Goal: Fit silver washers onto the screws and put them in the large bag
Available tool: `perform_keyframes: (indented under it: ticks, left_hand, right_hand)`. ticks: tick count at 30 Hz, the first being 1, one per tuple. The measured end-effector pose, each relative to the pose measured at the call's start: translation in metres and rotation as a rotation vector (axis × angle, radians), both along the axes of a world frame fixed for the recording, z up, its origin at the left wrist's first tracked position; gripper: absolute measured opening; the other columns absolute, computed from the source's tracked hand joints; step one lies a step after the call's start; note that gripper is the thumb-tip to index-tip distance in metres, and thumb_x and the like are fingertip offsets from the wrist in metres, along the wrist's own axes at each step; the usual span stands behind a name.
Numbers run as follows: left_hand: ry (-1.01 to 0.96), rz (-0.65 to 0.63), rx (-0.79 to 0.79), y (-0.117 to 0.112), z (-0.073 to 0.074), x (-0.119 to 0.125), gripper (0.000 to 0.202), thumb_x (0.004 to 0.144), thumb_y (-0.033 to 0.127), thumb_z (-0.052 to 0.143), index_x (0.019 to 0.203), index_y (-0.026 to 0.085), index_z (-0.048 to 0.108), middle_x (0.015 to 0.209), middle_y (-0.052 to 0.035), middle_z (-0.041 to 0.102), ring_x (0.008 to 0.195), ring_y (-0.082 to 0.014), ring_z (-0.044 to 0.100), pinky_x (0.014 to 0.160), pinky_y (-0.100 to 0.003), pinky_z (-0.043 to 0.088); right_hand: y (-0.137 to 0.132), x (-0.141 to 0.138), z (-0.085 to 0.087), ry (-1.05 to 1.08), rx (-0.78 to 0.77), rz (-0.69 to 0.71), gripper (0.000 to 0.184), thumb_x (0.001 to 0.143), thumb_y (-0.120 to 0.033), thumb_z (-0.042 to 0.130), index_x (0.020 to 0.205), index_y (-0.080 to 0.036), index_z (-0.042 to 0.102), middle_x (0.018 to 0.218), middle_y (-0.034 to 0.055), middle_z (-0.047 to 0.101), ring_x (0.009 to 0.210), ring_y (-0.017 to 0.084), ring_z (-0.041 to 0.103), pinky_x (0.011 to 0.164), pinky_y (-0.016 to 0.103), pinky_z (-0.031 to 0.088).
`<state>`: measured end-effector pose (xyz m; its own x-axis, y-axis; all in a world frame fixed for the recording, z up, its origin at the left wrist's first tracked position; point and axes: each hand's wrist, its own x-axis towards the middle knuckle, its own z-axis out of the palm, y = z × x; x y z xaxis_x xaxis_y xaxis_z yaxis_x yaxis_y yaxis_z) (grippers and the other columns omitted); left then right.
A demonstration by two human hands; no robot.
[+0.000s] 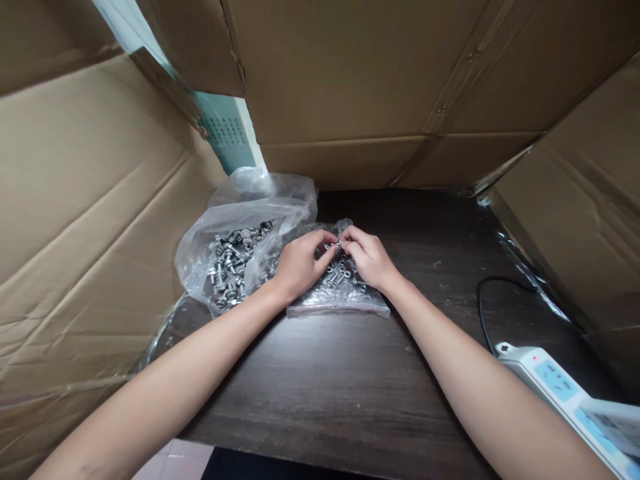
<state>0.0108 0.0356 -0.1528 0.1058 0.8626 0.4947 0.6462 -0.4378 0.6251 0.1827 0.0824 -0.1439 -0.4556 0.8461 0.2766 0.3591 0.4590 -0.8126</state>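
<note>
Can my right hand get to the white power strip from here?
Probably yes: only bare table and a black cable lie between the right hand and the power strip, though its grip holds a small metal part.

1. Both arms bare, reaching forward from the lower edge of the view and converging toward the middle.
2. The left forearm comes in from lower left, angled up and to the right; wrist about straight.
3. The right forearm comes in from lower right, angled up and to the left; wrist slightly bent.
4. Pose of left hand: back upward, fingers curled, thumb and forefinger pinched, tips pointing right.
5. Pose of right hand: back upward, fingers curled, thumb and forefinger pinched, tips pointing left.
6. The fingertips of the two hands meet; knuckles stay apart.
</note>
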Motion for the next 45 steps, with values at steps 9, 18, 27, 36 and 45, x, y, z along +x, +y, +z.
perform_keyframes:
  ticks: [9,18,27,36,45]
  left_hand:
    - [0.000,-0.005,0.001,-0.0008,0.0006,-0.0001,0.010,0.092,0.017,0.067,0.102,0.018,0.069,0.098,-0.0023,0.076,0.082,-0.0159,0.069,0.073,-0.027,0.053]
    - [-0.006,0.000,0.004,0.0006,-0.0005,0.0005,0.010,0.092,0.017,0.068,0.102,0.019,0.070,0.097,-0.0017,0.076,0.081,-0.0153,0.069,0.072,-0.027,0.052]
    - [-0.003,-0.003,0.004,0.0001,-0.0006,0.0001,0.010,0.092,0.017,0.068,0.101,0.018,0.070,0.095,-0.0021,0.076,0.080,-0.0153,0.069,0.073,-0.027,0.053]
    - [-0.008,0.007,0.007,-0.0005,0.0008,0.0000,0.011,0.091,0.015,0.069,0.101,0.018,0.070,0.096,-0.0023,0.076,0.079,-0.0154,0.069,0.072,-0.027,0.053]
    - [-0.006,0.001,0.006,-0.0001,0.0001,0.0003,0.010,0.092,0.017,0.067,0.102,0.018,0.070,0.096,-0.0028,0.076,0.080,-0.0156,0.069,0.071,-0.027,0.053]
  right_hand:
    - [-0.0002,-0.0007,-0.0001,0.006,-0.017,0.007,0.025,0.089,-0.035,0.045,0.070,-0.020,0.052,0.065,-0.0002,0.051,0.064,0.016,0.049,0.066,0.030,0.034]
    - [0.0011,-0.0001,-0.0023,0.011,0.020,0.010,0.014,0.084,-0.031,0.046,0.077,-0.020,0.052,0.069,0.0004,0.052,0.068,0.018,0.049,0.066,0.030,0.034]
    - [0.0010,0.0001,-0.0023,-0.002,-0.001,0.014,0.024,0.088,-0.034,0.044,0.070,-0.020,0.052,0.064,0.0003,0.052,0.064,0.017,0.049,0.065,0.031,0.034]
    - [0.0010,0.0002,-0.0022,0.006,-0.008,0.014,0.019,0.086,-0.031,0.043,0.073,-0.020,0.053,0.065,0.0006,0.053,0.067,0.018,0.051,0.066,0.031,0.035]
    - [-0.0003,0.0005,-0.0007,0.013,-0.003,0.014,0.027,0.091,-0.037,0.043,0.071,-0.020,0.050,0.067,0.0005,0.053,0.066,0.017,0.050,0.067,0.031,0.035]
